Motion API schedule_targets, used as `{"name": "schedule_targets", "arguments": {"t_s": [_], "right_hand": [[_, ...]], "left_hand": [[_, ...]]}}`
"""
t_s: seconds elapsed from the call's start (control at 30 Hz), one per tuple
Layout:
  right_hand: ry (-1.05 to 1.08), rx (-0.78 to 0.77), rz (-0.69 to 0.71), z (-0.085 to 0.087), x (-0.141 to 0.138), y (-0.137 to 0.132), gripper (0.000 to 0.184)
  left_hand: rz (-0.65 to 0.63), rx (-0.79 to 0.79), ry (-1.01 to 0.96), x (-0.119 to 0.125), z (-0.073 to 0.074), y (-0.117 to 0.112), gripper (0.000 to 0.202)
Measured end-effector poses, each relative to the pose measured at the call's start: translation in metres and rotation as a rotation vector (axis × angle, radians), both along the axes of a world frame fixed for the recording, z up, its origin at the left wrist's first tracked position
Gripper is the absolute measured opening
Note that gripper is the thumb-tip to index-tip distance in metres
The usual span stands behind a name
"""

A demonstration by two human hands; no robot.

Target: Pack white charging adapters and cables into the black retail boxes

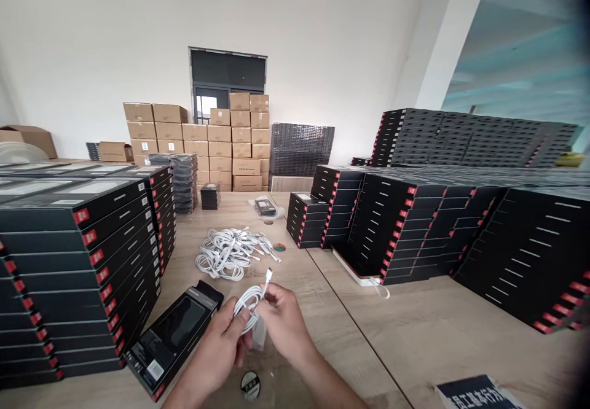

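A coiled white charging cable (249,306) is held between my two hands above the table, its plug end sticking up. My left hand (230,330) is closed on the coil's left side, thumb on top. On the right side, my right hand (282,318) pinches the cable below the plug. Under the hands hangs a whitish translucent piece (259,335), partly hidden. Left of my hands lies a black box (177,338) with a windowed front and its end flap open. A pile of white cables (230,252) lies beyond my hands.
Tall stacks of black boxes stand at left (124,274) and right (391,231). A white-edged tray (354,271) sits under the right stack. A round black-and-white sticker (250,385) is near the front. Cardboard cartons (221,142) are piled against the back wall.
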State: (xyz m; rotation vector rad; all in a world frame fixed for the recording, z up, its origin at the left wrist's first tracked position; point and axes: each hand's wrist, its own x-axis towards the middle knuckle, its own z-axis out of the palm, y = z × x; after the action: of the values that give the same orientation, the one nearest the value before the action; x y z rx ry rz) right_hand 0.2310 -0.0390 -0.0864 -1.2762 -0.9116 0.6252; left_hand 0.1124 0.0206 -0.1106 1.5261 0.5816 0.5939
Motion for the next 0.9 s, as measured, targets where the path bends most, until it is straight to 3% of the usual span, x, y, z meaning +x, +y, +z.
{"name": "schedule_targets", "arguments": {"t_s": [0.13, 0.2, 0.3, 0.43, 0.53, 0.77, 0.9], "right_hand": [[0.315, 0.017, 0.104, -0.006, -0.011, 0.001, 0.027], [0.441, 0.031, 0.135, -0.008, -0.013, 0.003, 0.035], [0.607, 0.151, 0.065, -0.007, -0.003, 0.006, 0.036], [0.714, 0.288, -0.030, -0.002, 0.024, 0.007, 0.034], [0.749, 0.295, -0.024, 0.000, 0.038, 0.005, 0.034], [0.736, 0.275, -0.037, 0.002, 0.046, 0.002, 0.034], [0.722, 0.268, -0.087, 0.004, 0.046, 0.000, 0.030]], "left_hand": [[-0.078, -0.198, -0.078, 0.008, -0.001, -0.008, 0.046], [-0.112, -0.192, -0.069, 0.009, -0.001, -0.009, 0.047], [-0.076, 0.016, 0.037, 0.001, 0.003, -0.002, 0.042], [0.141, 0.452, 0.319, -0.019, 0.012, 0.013, 0.021], [0.148, 0.630, 0.559, -0.027, 0.010, 0.014, 0.009], [0.011, 0.691, 0.635, -0.020, -0.008, 0.000, 0.004], [0.044, 0.658, 0.576, -0.012, -0.011, 0.002, 0.009]]}}
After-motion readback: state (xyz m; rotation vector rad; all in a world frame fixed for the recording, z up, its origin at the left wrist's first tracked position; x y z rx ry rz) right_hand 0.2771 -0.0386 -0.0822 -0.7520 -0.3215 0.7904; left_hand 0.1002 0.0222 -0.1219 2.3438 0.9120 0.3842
